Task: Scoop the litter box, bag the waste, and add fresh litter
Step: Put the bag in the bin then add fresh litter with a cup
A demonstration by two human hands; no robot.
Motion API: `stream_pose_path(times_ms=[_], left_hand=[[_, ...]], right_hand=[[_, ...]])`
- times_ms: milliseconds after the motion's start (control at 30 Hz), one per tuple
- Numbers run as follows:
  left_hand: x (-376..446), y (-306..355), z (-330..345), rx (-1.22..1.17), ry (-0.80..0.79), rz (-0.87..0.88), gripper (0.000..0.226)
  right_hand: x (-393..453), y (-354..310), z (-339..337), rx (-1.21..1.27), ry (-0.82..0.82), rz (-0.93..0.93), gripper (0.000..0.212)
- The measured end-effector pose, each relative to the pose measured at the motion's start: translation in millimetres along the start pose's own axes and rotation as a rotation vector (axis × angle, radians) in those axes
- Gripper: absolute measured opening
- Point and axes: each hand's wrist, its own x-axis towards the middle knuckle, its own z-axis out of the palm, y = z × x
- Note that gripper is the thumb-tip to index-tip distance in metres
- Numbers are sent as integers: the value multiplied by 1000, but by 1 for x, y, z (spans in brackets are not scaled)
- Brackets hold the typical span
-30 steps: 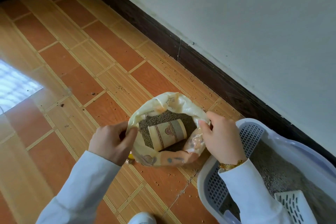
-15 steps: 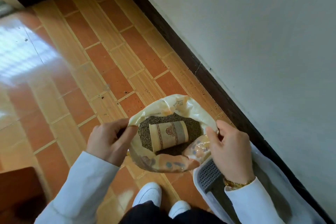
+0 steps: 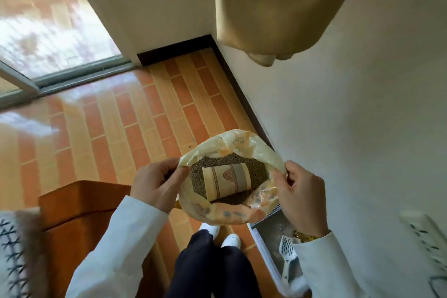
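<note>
Standing over the tiled floor (image 3: 135,123), I hold the litter bag (image 3: 251,145) open, my left hand (image 3: 154,182) and right hand (image 3: 302,197) each clamped on its rim, a cup (image 3: 226,182) lying on the litter (image 3: 256,172); litter box (image 3: 264,251) below, scoop (image 3: 287,250) inside.

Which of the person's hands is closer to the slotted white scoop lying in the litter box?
The right hand. It grips the litter bag rim almost directly above the scoop in the litter box. The left hand holds the bag's opposite rim, farther off.
</note>
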Motion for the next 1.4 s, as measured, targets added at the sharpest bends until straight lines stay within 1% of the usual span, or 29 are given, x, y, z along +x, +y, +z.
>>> stream_pose_path(times_ms=[100, 200, 267, 433, 500, 533, 567, 633, 667, 733, 800, 900, 933, 1067, 1233, 1267, 1367, 1400], left_hand=[[-22, 50, -50, -28, 54, -45, 20], [-39, 82, -93, -48, 102, -77, 20], [-48, 94, -117, -43, 132, -96, 13], [-51, 93, -163, -46, 191, -145, 17], [-42, 86, -181, -50, 208, -179, 14], [-35, 79, -191, -41, 217, -196, 16], [-27, 72, -202, -28, 217, -203, 25], [-4, 57, -226, -5, 195, -201, 50], [8, 50, -237, 10, 194, -196, 57], [35, 37, -263, 37, 191, -180, 61], [63, 29, -288, 51, 168, -172, 59], [108, 21, -325, 84, 118, -191, 40], [126, 19, -338, 91, 106, -199, 37], [196, 7, -375, 157, 55, -186, 42], [280, 0, -394, 178, 54, -206, 38], [297, -2, -396, 176, 55, -212, 37], [346, -10, -396, 144, 41, -238, 40], [365, -14, -394, 145, 25, -252, 36]], right_hand=[[-3, -55, -42, -12, -25, -15, 27], [-4, -100, -67, 0, -51, -37, 25], [-5, -126, -74, 10, -82, -57, 23], [5, -173, -62, 17, -157, -82, 23], [16, -192, -49, 5, -192, -102, 20], [23, -202, -42, 1, -213, -105, 19], [31, -212, -33, 1, -229, -111, 19], [49, -235, -14, -2, -241, -123, 27], [59, -247, -4, -6, -246, -120, 32], [79, -271, 19, -13, -255, -104, 33], [100, -297, 41, -15, -251, -91, 34], [134, -333, 72, 7, -260, -56, 33], [146, -345, 82, 12, -252, -52, 35], [198, -386, 116, 21, -248, -22, 44], [276, -417, 153, 5, -278, 32, 41], [292, -420, 161, 7, -283, 38, 40], [342, -426, 180, -39, -312, 57, 26], [361, -426, 189, -40, -316, 66, 25]])
